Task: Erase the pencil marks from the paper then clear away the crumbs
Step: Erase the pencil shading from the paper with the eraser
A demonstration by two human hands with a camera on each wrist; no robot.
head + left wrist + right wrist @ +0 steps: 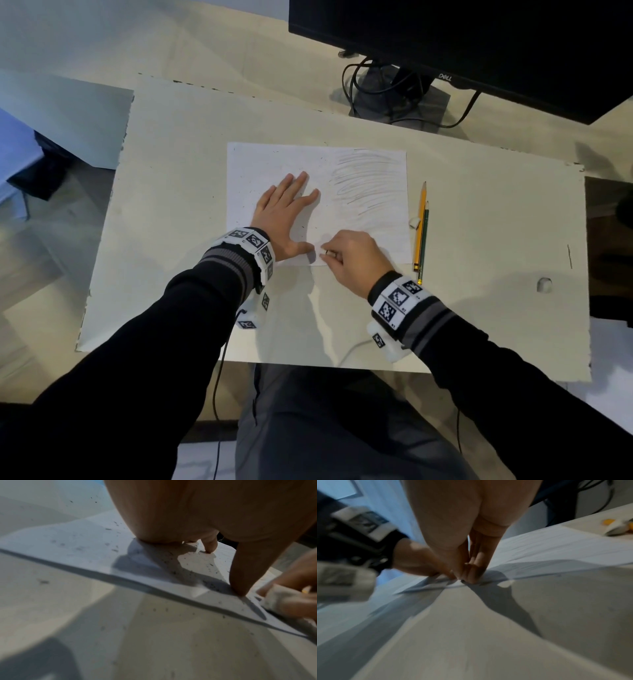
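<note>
A white paper (274,161) lies on a pale board (496,274). Grey pencil marks (366,185) cover its right half. Its left half is bare apart from small dark crumbs (211,585), which also speckle the board in front of the sheet. My left hand (291,212) presses flat on the paper's left half with its fingers spread. My right hand (330,253) sits at the paper's near edge, beside the left thumb. Its curled fingers pinch a whitish eraser (276,599) down on the sheet; in the right wrist view the fingertips (469,577) hide the eraser.
A yellow pencil (420,226) and a green pencil (424,246) lie just right of the paper, with a small white eraser piece (414,222) beside them. A black monitor (479,41) and its cabled stand (397,99) occupy the back right.
</note>
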